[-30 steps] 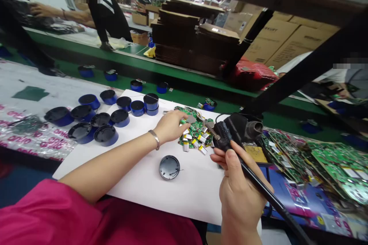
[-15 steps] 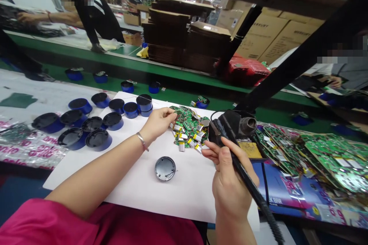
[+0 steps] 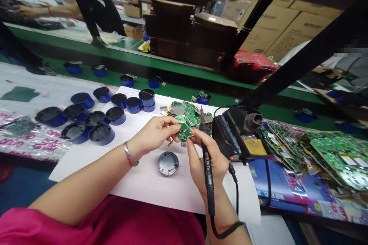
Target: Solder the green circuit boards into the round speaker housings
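Pink sleeve nearest, cut off by the frame edge; right forearm cut off too, iron's cord looping over it. White sheet under both hands. Open round shell just nearer than the hands, a thin dark wire inside, finer detail too small to read. Green circuit board sits between the hands, raised over the sheet, edges partly hidden by fingers. Left hand pinches its left edge, thumb against forefinger. Right hand is wrapped round a soldering iron, tip up and away; its thumb and forefinger meet the board's right edge, can't tell if pinching or only touching. Just beyond the hands, board pile with flat battery cells, part covered by fingers and iron. Right of the right hand, black iron stand, its tray holding a yellow sponge; further right, stacked boards, right end cut off. Left of and beyond the left hand, blue cups, mouths up, black inside, some overlapping; contents too dark to tell. Past the pile, green belt with more blue cups, several with small boards at the mouth. Farthest, cardboard boxes, a red bag, a co-worker beyond the left hand, partly behind a post; another person at the right edge, mostly hidden.
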The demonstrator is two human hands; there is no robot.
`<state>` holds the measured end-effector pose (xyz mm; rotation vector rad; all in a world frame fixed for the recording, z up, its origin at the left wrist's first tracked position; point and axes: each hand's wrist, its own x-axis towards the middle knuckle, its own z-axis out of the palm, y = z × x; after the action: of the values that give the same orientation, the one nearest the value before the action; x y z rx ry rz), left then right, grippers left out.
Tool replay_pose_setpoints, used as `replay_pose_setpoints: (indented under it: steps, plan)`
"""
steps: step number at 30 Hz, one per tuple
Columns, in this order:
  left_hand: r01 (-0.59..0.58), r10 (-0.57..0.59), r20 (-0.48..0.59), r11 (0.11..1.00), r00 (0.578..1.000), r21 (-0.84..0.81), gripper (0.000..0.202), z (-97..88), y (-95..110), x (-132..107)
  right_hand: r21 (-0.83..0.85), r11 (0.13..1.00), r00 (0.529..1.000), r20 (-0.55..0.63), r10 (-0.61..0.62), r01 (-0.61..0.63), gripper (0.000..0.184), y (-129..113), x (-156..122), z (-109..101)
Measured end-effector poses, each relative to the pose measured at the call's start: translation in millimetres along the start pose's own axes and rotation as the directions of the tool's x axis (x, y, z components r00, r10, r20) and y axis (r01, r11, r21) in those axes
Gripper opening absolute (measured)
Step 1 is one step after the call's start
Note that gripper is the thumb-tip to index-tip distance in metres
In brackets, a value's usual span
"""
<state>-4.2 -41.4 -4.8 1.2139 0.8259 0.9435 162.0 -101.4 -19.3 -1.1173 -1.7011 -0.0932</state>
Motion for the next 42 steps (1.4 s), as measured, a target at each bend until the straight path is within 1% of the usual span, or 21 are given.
replay_pose_setpoints:
  steps: [3, 5, 6, 7, 9, 10, 11, 12, 13, 15, 16, 17, 19, 22, 25, 28, 32, 34, 36, 39, 42]
  plan:
    - [-0.005, 0.006, 0.007, 1.0, 1.0, -0.028, 0.025, 0.6, 0, -4, -0.047, 0.998, 0.999, 0.003, -0.05, 0.05, 0.048, -2, 2, -2]
    - [-0.01, 0.01, 0.012, 1.0, 1.0, -0.024, 0.024, 0.6, 0, -8, -0.035, 0.995, 0.996, 0.029, -0.089, 0.09, 0.049, -3, 4, -3]
    - [-0.014, 0.014, -0.005, 1.0, 1.0, -0.007, 0.025, 0.3, 1, -10, -0.021, 0.994, 0.994, 0.041, -0.103, 0.104, 0.049, -3, 4, -3]
    - [-0.027, 0.028, -0.048, 0.999, 0.998, 0.027, 0.027, -0.1, 1, -14, -0.011, 0.993, 0.992, 0.048, -0.116, 0.116, 0.048, -2, 5, -4]
    - [-0.068, 0.098, -0.177, 0.983, 0.979, 0.169, 0.031, -1.1, 0, -24, -0.024, 0.995, 0.995, 0.035, -0.098, 0.099, 0.046, -1, 5, -6]
    - [-0.088, 0.148, -0.216, 0.96, 0.965, 0.267, 0.03, -1.2, -1, -30, -0.046, 0.996, 0.997, 0.019, -0.081, 0.082, 0.045, 0, 4, -8]
    - [-0.102, 0.19, -0.21, 0.924, 0.959, 0.369, 0.027, -0.9, -2, -37, -0.071, 0.995, 0.998, 0.005, -0.069, 0.07, 0.045, 1, 2, -9]
    - [-0.112, 0.209, -0.164, 0.879, 0.964, 0.463, 0.023, -0.1, -5, -44, -0.096, 0.993, 0.998, -0.002, -0.065, 0.064, 0.044, 2, 0, -11]
    - [-0.123, 0.203, -0.091, 0.834, 0.975, 0.538, 0.02, 1.4, -8, -51, -0.118, 0.991, 0.998, -0.004, -0.068, 0.067, 0.044, 2, -2, -12]
    - [-0.165, 0.171, 0.051, 0.765, 0.984, 0.622, 0.013, 5.5, -16, -64, -0.142, 0.986, 0.996, 0.015, -0.092, 0.093, 0.045, 1, -7, -14]
    - [-0.192, 0.171, 0.095, 0.746, 0.981, 0.637, 0.008, 7.6, -21, -69, -0.144, 0.984, 0.994, 0.031, -0.104, 0.107, 0.046, -1, -10, -15]
    - [-0.221, 0.188, 0.121, 0.739, 0.975, 0.636, 0.005, 9.4, -24, -73, -0.138, 0.984, 0.993, 0.044, -0.108, 0.114, 0.046, -3, -13, -15]
    - [-0.264, 0.234, 0.129, 0.754, 0.964, 0.601, 0.012, 11.5, -30, -80, -0.111, 0.986, 0.99, 0.078, -0.116, 0.125, 0.047, -8, -20, -14]
    - [-0.268, 0.273, 0.073, 0.798, 0.959, 0.539, 0.013, 10.4, -31, -84, -0.059, 0.987, 0.985, 0.094, -0.144, 0.15, 0.05, -15, -31, -12]
    - [-0.234, 0.284, -0.015, 0.818, 0.959, 0.525, 0.011, 7.6, -30, -85, -0.005, 0.988, 0.982, 0.117, -0.151, 0.152, 0.05, -18, -41, -10]
    - [-0.177, 0.252, -0.074, 0.83, 0.965, 0.529, 0.012, 6.6, -31, -81, 0.052, 0.992, 0.975, 0.183, -0.126, 0.119, 0.05, -19, -49, -11]
    - [-0.167, 0.221, -0.043, 0.837, 0.974, 0.521, 0.016, 8.9, -29, -75, 0.062, 0.995, 0.969, 0.23, -0.088, 0.075, 0.05, -20, -55, -13]
    - [-0.128, 0.177, -0.047, 0.846, 0.983, 0.518, 0.015, 10.8, -27, -73, 0.056, 0.997, 0.965, 0.254, -0.071, 0.059, 0.051, -20, -56, -14]
    - [-0.063, 0.108, -0.063, 0.865, 0.992, 0.497, 0.014, 12.5, -25, -71, 0.05, 0.998, 0.96, 0.276, -0.057, 0.045, 0.053, -20, -55, -15]
    - [-0.029, 0.066, -0.061, 0.88, 0.996, 0.474, 0.013, 13.9, -23, -69, 0.051, 0.998, 0.969, 0.242, -0.039, 0.027, 0.054, -20, -51, -17]
    - [-0.04, 0.064, -0.031, 0.868, 0.998, 0.495, 0.014, 14.7, -24, -68, 0.094, 0.994, 0.978, 0.202, 0.042, -0.062, 0.05, -22, -46, -19]
